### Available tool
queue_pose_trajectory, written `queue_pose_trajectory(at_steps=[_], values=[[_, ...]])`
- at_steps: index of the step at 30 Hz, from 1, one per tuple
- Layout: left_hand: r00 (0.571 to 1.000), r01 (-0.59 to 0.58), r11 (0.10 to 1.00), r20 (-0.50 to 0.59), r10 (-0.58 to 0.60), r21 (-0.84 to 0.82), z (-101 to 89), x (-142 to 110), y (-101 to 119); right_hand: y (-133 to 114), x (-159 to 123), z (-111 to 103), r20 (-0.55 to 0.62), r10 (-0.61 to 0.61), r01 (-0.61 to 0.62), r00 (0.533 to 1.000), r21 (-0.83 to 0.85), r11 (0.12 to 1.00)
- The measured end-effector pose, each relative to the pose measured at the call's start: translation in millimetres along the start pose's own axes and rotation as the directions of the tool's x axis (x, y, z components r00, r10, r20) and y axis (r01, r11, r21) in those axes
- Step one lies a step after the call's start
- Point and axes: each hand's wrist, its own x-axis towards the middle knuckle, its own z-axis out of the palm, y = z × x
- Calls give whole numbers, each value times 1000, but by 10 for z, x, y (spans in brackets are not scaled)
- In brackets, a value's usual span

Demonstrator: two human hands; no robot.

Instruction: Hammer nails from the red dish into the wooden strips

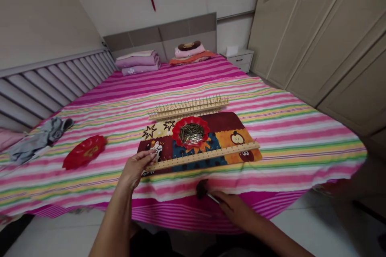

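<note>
A long wooden strip (pixel 205 155) with a row of holes lies across a patchwork cartoon mat (pixel 229 128) on the striped bed. My left hand (pixel 136 167) rests at the strip's left end, fingers pinched against it. My right hand (pixel 232 205) is lower, at the bed's front edge, closed round the handle of a small hammer (pixel 203 189) whose dark head is blurred. A red scalloped dish (pixel 191 132) full of brass nails sits on the mat behind the strip. Further back lie wooden strips (pixel 189 107) with nails standing in them.
A second red dish (pixel 85 151) and a grey cloth (pixel 39 138) lie to the left on the striped bedspread (pixel 301 144). Folded pink blankets (pixel 138 62) and a pillow stack (pixel 189 53) sit at the headboard. Wardrobe doors (pixel 325 40) stand on the right, a nightstand (pixel 241 58) beside them.
</note>
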Motion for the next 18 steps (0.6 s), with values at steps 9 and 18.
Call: queue_pose_trajectory(at_steps=[9,18], values=[[978,-84,996,-190,86,17,-20,64,-485,-36,14,41,-16,21,-22,1000,-75,997],[968,-150,977,-180,177,152,7,130,-581,6,13,70,-18,42,-44,999,-136,990]])
